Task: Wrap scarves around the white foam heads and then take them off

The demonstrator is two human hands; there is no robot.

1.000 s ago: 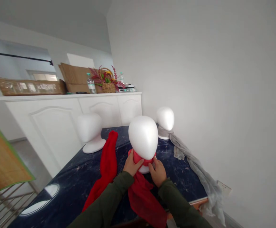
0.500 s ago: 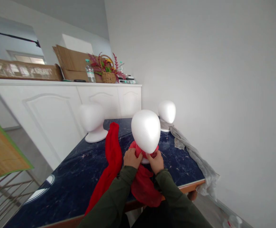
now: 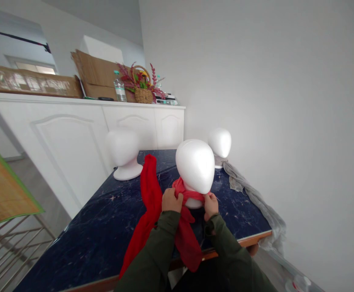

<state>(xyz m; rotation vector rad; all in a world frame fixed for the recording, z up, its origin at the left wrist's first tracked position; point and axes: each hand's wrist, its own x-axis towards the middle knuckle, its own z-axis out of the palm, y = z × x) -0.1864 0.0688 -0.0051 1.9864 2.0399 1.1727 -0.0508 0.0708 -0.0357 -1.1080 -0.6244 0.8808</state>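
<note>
A white mannequin head (image 3: 195, 164) stands in front of me with a coral-red scarf (image 3: 189, 239) wound round its neck. The scarf's tail hangs down over the table's front edge. My left hand (image 3: 172, 200) pinches the scarf at the left side of the neck. At the right side of the neck, my right hand (image 3: 211, 206) grips the same scarf between thumb and fingers. A brighter red scarf (image 3: 150, 190) lies lengthwise on the table, left of my left hand.
The dark blue marbled table (image 3: 104, 227) also bears a bare white head (image 3: 123, 148) at left. Another head (image 3: 219, 142) at back right wears a grey scarf (image 3: 252, 194) trailing off the right edge. Behind, a white cabinet (image 3: 70, 134) holds boxes, bottles and a flower basket (image 3: 143, 95).
My hands have moved apart to either side of the neck, drawing the coral-red scarf more snugly along its front. The whole view has shifted slightly.
</note>
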